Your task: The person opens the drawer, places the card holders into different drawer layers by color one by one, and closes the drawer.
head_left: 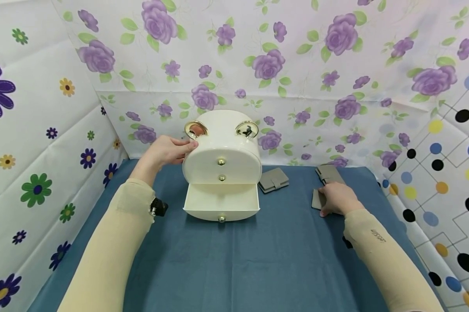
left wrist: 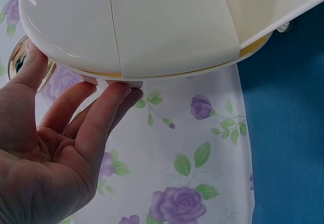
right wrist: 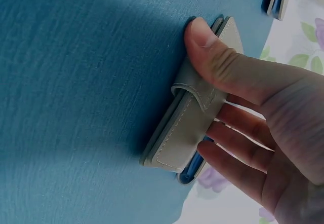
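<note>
A glossy white storage box (head_left: pixel 224 162) with rounded sides, gold ring ears and gold knobs stands on the blue cloth. Its bottom drawer (head_left: pixel 221 200) is pulled out. My left hand (head_left: pixel 168 151) presses its fingertips and thumb against the box's left side, below the left ring; in the left wrist view, the hand (left wrist: pixel 55 148) has its fingers spread along the curved edge. On the right, my right hand (head_left: pixel 340 199) grips a small grey wallet (right wrist: pixel 190 115) with a strap clasp, thumb on one side and fingers on the other. Another grey wallet (head_left: pixel 329 173) lies just behind it.
A third grey wallet (head_left: pixel 273 180) lies beside the box, on its right. Blue cloth (head_left: pixel 234 268) covers the table. Flower-patterned sheets (head_left: pixel 304 86) hang at the back and left, and a dotted sheet (head_left: pixel 448 182) at the right.
</note>
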Motion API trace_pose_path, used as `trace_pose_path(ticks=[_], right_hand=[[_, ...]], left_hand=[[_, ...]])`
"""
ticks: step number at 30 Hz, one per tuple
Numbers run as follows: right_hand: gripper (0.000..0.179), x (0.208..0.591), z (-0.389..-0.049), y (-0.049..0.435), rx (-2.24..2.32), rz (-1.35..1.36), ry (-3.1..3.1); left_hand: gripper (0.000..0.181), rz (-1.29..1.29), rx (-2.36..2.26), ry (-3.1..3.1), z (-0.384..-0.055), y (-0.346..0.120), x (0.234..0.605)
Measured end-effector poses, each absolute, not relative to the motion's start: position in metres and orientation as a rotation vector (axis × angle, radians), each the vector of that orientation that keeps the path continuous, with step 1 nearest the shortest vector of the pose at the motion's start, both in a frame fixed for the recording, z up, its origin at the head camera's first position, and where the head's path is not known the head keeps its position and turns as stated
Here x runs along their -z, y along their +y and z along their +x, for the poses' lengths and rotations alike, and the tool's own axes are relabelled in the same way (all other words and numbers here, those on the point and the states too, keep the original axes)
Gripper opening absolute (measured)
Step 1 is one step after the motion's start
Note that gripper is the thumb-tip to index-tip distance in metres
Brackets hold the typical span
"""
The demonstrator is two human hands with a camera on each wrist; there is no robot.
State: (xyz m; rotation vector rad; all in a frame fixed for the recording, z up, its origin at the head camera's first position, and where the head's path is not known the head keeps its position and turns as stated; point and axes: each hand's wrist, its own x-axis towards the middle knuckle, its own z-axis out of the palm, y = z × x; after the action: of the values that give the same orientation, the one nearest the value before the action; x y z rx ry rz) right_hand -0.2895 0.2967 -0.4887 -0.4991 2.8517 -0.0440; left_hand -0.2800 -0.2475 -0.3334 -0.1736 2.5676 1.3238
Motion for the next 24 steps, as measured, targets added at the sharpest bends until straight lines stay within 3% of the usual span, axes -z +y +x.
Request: trace_pose_path(ticks=[15, 24], right_hand=[[0.094, 0.484, -0.29, 0.293, 0.129, -0.358, 2.785], [0.096, 0.485, -0.285, 0.306, 0.222, -0.437, 2.717]], left_hand=[[0.087, -0.221, -1.409, 2.532, -0.28, -0.25, 0.332], [0.088, -0.219, -1.391, 2.527, -0.279, -0.249, 0.335]])
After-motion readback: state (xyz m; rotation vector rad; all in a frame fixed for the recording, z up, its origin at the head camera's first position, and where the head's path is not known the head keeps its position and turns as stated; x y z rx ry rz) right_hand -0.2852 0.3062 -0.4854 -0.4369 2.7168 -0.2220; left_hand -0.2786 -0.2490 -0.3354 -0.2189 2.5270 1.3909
